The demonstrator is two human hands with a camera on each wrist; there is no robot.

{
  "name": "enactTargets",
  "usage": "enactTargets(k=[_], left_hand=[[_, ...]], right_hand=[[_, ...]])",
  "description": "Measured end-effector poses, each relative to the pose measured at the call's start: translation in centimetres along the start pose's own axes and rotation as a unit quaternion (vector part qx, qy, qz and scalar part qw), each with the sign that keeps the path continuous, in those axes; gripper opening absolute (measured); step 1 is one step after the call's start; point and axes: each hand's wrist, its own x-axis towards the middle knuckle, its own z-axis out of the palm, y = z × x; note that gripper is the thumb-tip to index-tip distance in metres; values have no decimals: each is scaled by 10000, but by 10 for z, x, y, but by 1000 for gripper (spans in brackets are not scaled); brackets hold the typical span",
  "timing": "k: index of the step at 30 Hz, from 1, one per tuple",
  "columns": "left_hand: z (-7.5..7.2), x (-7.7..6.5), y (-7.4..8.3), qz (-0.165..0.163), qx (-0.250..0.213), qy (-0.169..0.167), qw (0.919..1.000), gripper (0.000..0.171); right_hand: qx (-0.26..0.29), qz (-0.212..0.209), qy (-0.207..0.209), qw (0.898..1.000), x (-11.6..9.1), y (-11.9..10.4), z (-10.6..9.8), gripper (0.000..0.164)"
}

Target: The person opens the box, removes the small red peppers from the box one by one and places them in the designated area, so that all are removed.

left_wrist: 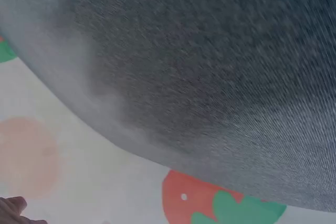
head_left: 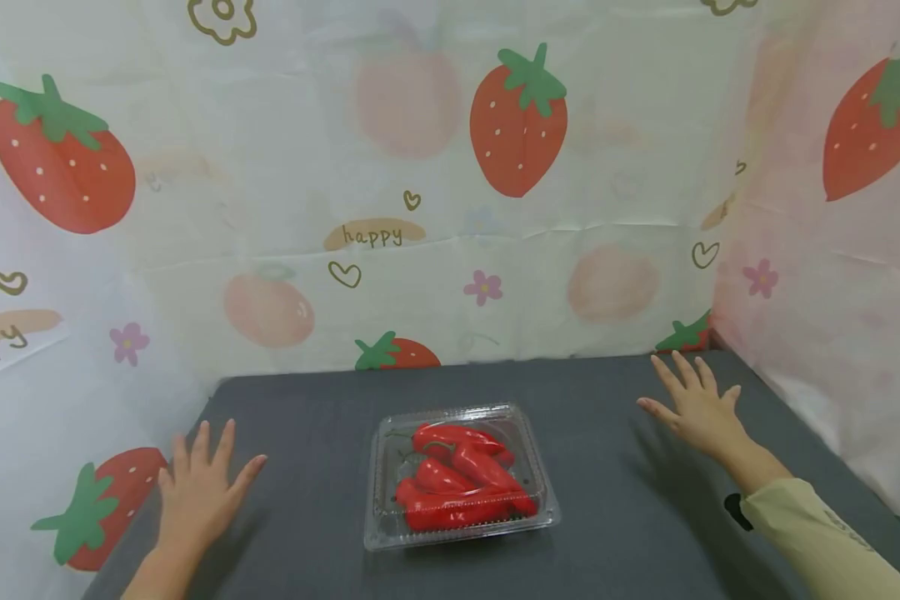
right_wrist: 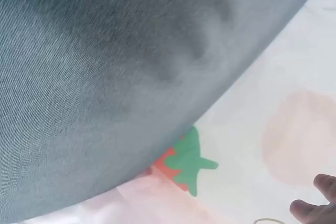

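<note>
I see red peppers (head_left: 487, 467) between left hand (head_left: 198, 496) and right hand (head_left: 697, 412), grey tabletop (head_left: 307, 467) beneath, red-green strawberry-print backdrop (head_left: 519, 137) beyond.

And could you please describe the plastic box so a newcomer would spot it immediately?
Find the dark grey table and look between the left hand and right hand. The plastic box there, holding red peppers, is the only see-through container.

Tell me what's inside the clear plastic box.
Several glossy red peppers lie heaped together inside the clear plastic box, with thin stems showing at the left. The undersides of the peppers and the box floor beneath them are covered, so I can't give a sure count.
</note>
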Motion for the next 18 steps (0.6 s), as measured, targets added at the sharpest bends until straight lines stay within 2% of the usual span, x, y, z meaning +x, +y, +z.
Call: enactTargets(k=[10, 18], left_hand=[[-3, -2, 24, 92, -324, -139, 9993, 76], [0, -6, 39, 103, -979, -174, 9950, 70]], right_hand=[[692, 103, 64, 9975, -7, -17, -2, 81], [1257, 63, 154, 9919, -13, -30, 1, 77]])
